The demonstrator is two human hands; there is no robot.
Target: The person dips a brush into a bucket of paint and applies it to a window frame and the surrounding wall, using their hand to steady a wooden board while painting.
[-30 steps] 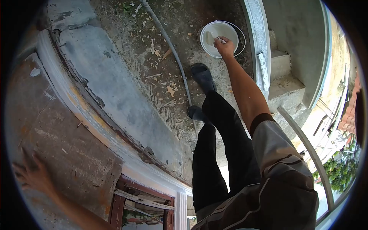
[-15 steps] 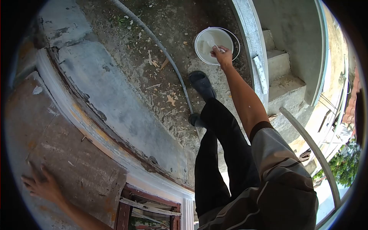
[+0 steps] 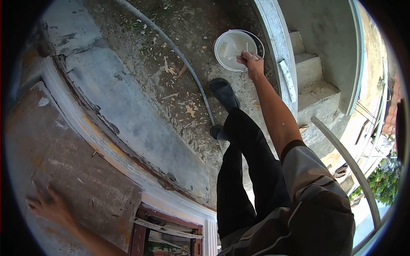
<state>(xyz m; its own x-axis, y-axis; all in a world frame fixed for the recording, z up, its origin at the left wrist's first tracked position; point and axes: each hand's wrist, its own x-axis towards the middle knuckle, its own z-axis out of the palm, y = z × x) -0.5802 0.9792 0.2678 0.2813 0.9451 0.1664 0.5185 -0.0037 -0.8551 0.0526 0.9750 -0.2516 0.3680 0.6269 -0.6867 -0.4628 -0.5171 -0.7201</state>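
My right hand (image 3: 253,64) is closed around a slim white-handled tool (image 3: 247,48), held over the near side of a white bucket (image 3: 217,51). A thin pale rod sticks up past the fingers; I cannot tell the tool's kind. Inside the bucket is whitish paint-like matter, smeared along the wall, and its wire handle hangs out to the right. On the lower left, my left hand (image 3: 51,209) rests against a worn brown panel (image 3: 85,170) with its fingers spread, holding nothing.
A grey corrugated hose (image 3: 179,53) runs across the dirty concrete floor, passing my dark shoes (image 3: 225,94). Paint flakes and dry leaves (image 3: 190,112) litter the floor. To the right are a pale ledge (image 3: 279,47), concrete steps (image 3: 309,72) and a curved rail (image 3: 348,160).
My right hand has shifted slightly right and toward me at the bucket, and more of the thin white rod shows. My left hand stays on the panel.
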